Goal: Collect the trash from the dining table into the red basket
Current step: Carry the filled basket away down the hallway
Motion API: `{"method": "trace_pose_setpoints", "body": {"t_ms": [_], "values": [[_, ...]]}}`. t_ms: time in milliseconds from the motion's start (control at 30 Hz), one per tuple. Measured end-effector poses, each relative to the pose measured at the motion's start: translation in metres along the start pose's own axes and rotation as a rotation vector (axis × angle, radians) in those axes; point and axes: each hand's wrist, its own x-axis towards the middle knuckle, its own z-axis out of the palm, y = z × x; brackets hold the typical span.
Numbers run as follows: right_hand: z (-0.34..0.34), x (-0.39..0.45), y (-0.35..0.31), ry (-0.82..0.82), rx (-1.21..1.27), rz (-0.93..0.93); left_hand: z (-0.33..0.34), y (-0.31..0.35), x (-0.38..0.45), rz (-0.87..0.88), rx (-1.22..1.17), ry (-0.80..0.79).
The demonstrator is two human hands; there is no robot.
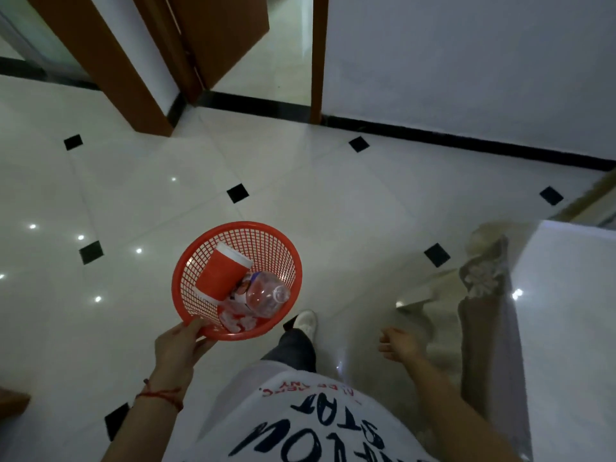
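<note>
I'm reading this as a home interior, hallway or dining area: glossy white floor tiles [300,181] with black diamond insets, brown wooden door [226,31] ajar at 12 o'clock, white wall with black skirting [466,141] at 1 o'clock, white-clothed table [566,311] at 3 o'clock.

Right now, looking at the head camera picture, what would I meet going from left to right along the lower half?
Left hand gripping the rim → red basket, holding a red cup and a clear plastic bottle → white shoe → open right hand → patterned cloth hanging down → white table surface.
</note>
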Motion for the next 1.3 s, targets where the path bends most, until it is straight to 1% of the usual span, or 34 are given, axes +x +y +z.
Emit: {"method": "trace_pose_setpoints", "body": {"t_ms": [133,233,333,433,467,533,567,600,633,700,767,900,1033,1100,1300], "values": [[-0.026,0.033,-0.052,0.052,-0.001,0.065,0.084,0.074,0.036,0.018,0.055,-0.082],[-0.044,0.054,-0.084,0.077,-0.044,0.077,0.148,0.125,0.054,0.076,0.095,-0.157],[-0.059,0.077,-0.105,0.09,-0.01,0.124,0.211,0.167,0.07,0.129,0.123,-0.234],[-0.073,0.105,-0.133,0.039,-0.09,0.179,0.272,0.199,0.088,0.15,0.133,-0.278],[-0.078,0.119,-0.144,0.02,-0.11,0.161,0.292,0.208,0.094,0.155,0.133,-0.286],[-0.09,0.143,-0.177,0.043,-0.158,0.123,0.331,0.222,0.104,0.165,0.138,-0.295],[-0.097,0.152,-0.194,0.028,-0.153,0.13,0.349,0.228,0.108,0.165,0.142,-0.294],[-0.103,0.162,-0.212,-0.007,-0.115,0.155,0.365,0.233,0.111,0.159,0.143,-0.288],[-0.11,0.173,-0.231,-0.001,-0.052,0.183,0.38,0.238,0.113,0.153,0.143,-0.286],[-0.128,0.196,-0.269,0.054,0.026,0.215,0.409,0.249,0.119,0.128,0.146,-0.28],[-0.145,0.216,-0.311,0.07,0.126,0.223,0.436,0.262,0.124,0.099,0.14,-0.276],[-0.161,0.241,-0.403,0.045,0.211,0.177,0.476,0.29,0.136,0.102,0.151,-0.27],[-0.166,0.279,-0.476,0.049,0.252,0.051,0.519,0.318,0.16,0.098,0.162,-0.25],[-0.167,0.302,-0.507,0.053,0.269,0.056,0.548,0.335,0.181,0.09,0.178,-0.242],[-0.166,0.357,-0.559,0.093,0.196,0.159,0.634,0.39,0.245,0.06,0.239,-0.251]]}}
